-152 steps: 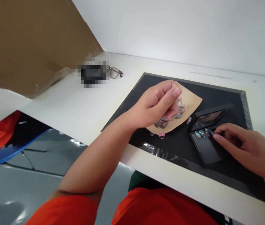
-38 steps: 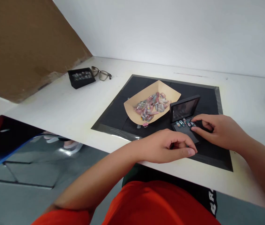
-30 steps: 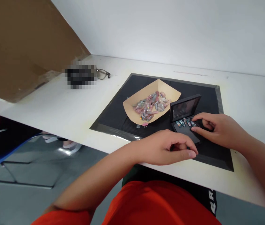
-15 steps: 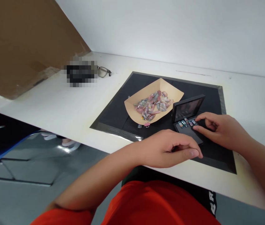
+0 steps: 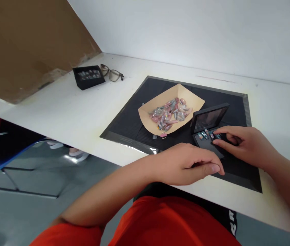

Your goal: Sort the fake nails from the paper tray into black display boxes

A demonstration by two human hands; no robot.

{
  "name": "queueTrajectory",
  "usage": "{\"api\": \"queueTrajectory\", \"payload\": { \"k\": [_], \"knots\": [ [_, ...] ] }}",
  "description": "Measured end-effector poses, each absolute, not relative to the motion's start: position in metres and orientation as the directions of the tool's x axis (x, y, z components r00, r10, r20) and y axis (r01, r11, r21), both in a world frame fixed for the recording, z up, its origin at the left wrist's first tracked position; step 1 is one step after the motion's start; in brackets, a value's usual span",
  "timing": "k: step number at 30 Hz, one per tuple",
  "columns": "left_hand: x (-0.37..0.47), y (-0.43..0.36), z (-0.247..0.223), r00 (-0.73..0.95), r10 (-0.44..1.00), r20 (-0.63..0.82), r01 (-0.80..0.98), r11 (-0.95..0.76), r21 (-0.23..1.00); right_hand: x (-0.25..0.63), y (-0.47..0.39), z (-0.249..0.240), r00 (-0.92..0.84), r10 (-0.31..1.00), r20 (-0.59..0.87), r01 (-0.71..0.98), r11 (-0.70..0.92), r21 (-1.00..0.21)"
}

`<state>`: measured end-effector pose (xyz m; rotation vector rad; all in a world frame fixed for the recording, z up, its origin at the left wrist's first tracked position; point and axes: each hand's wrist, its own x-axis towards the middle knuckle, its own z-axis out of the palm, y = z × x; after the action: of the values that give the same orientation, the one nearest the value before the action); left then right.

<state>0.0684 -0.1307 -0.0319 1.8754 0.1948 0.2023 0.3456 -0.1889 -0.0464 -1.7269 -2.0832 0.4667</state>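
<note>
An open black hinged case (image 5: 210, 118) with a clear window in its raised lid stands on the dark mat. Across its grey lining, near the hinge, lies a row of small glossy patterned pieces (image 5: 203, 134) that look like press-on nails. My right hand (image 5: 244, 143) reaches in from the right, thumb and index fingertip closed around one press-on nail (image 5: 212, 136) in that row. In front of the case, my left hand (image 5: 191, 164) is curled palm down, thumb against the index finger. What it holds, if anything, is hidden.
Left of the case, a tan paper tray (image 5: 147, 106) holds many small clear-wrapped pieces; a pink clip (image 5: 163, 135) is at its near edge. The black mat (image 5: 124, 116) lies beneath. Glasses (image 5: 114, 75) and a second black windowed box (image 5: 90, 78) sit at the back left.
The view has shifted slightly. My right thumb and index finger remain at the row, where the nails' positions look slightly altered. My left hand is nearly still.
</note>
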Motion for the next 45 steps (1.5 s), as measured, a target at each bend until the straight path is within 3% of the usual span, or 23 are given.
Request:
{"api": "queueTrajectory", "payload": {
  "k": [4,6,9,12,15,17,20,23,25,27,29,32,37,45],
  "knots": [
    [0.069,-0.131,-0.035,0.964,0.25,0.092,0.006,-0.364,0.931,0.347,-0.189,-0.047,-0.14,0.985,0.101,0.856,0.172,-0.487],
    [0.068,-0.131,-0.035,0.928,0.305,0.215,-0.065,-0.436,0.898,0.348,-0.19,-0.046,-0.131,0.986,0.107,0.856,0.167,-0.489],
    [0.069,-0.131,-0.036,0.727,0.459,0.511,-0.174,-0.597,0.783,0.349,-0.191,-0.043,-0.122,0.986,0.114,0.856,0.162,-0.491],
    [0.071,-0.135,-0.04,0.436,0.508,0.743,-0.187,-0.756,0.627,0.35,-0.191,-0.04,-0.11,0.985,0.137,0.861,0.163,-0.481],
    [0.07,-0.139,-0.044,0.236,0.441,0.866,-0.182,-0.856,0.485,0.35,-0.19,-0.039,-0.113,0.98,0.164,0.869,0.178,-0.461],
    [0.063,-0.133,-0.041,0.218,0.409,0.886,-0.154,-0.882,0.445,0.349,-0.191,-0.039,-0.131,0.974,0.187,0.872,0.203,-0.446],
    [0.043,-0.101,-0.027,0.298,0.445,0.844,-0.105,-0.864,0.493,0.347,-0.194,-0.037,-0.15,0.953,0.262,0.879,0.25,-0.405],
    [0.021,-0.049,-0.011,0.227,0.576,0.785,0.0,-0.806,0.592,0.346,-0.196,-0.035,-0.147,0.916,0.374,0.893,0.286,-0.348],
    [0.009,-0.018,-0.003,0.46,0.651,0.604,0.231,-0.744,0.626,0.345,-0.196,-0.034,-0.154,0.893,0.423,0.902,0.302,-0.31],
    [0.003,0.001,0.0,0.648,0.645,0.405,0.476,-0.758,0.446,0.345,-0.194,-0.033,-0.165,0.882,0.442,0.91,0.309,-0.276],
    [0.0,0.007,-0.002,0.733,0.609,0.303,0.553,-0.793,0.257,0.346,-0.192,-0.032,-0.17,0.878,0.447,0.919,0.305,-0.249],
    [0.0,0.004,-0.01,0.796,0.58,0.172,0.552,-0.813,0.185,0.348,-0.191,-0.031,-0.164,0.883,0.44,0.934,0.283,-0.219],
    [0.0,-0.012,-0.011,0.823,0.567,-0.028,0.554,-0.791,0.259,0.348,-0.193,-0.031,-0.147,0.903,0.403,0.951,0.241,-0.192],
    [-0.004,-0.022,0.0,0.881,0.462,-0.104,0.43,-0.689,0.583,0.358,-0.197,-0.033,-0.053,0.958,0.282,0.976,0.108,-0.186]
  ]
}}
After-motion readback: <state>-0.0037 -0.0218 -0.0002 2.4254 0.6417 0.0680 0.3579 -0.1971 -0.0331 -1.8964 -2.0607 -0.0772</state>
